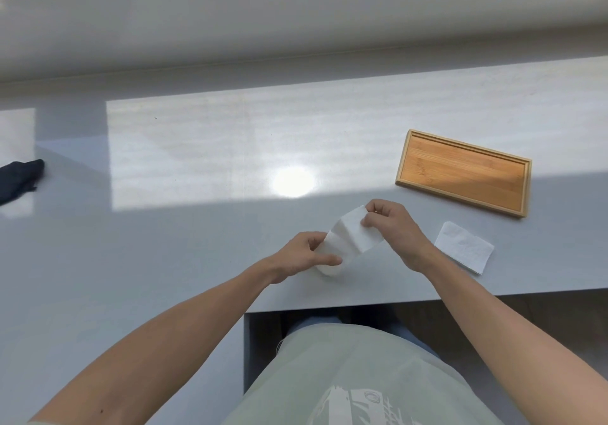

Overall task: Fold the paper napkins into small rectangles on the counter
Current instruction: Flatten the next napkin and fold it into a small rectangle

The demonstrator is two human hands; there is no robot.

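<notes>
Napkin in work [350, 239]: white paper strip, held just above the near edge of the counter [197, 227], stretched between both hands; cross creases show, lower end curls under the left hand.
Hidden or unclear: the strip's lower end is covered by the left fingers; whether it touches the counter cannot be told.
Writing: shirt [355, 378] carries a pale printed graphic at the bottom edge of view, cut off, not readable.
Left hand [302, 255]: fingers curled, thumb and fingers pinching the strip's near end.
Right hand [391, 227]: fingers curled, pinching the far end.
Second napkin [464, 247]: lies flat on the counter, right of the right wrist.
Wooden tray [462, 172]: rectangular, farther back on the right.
Dark cloth [19, 178]: far left, cut by the frame edge.
</notes>
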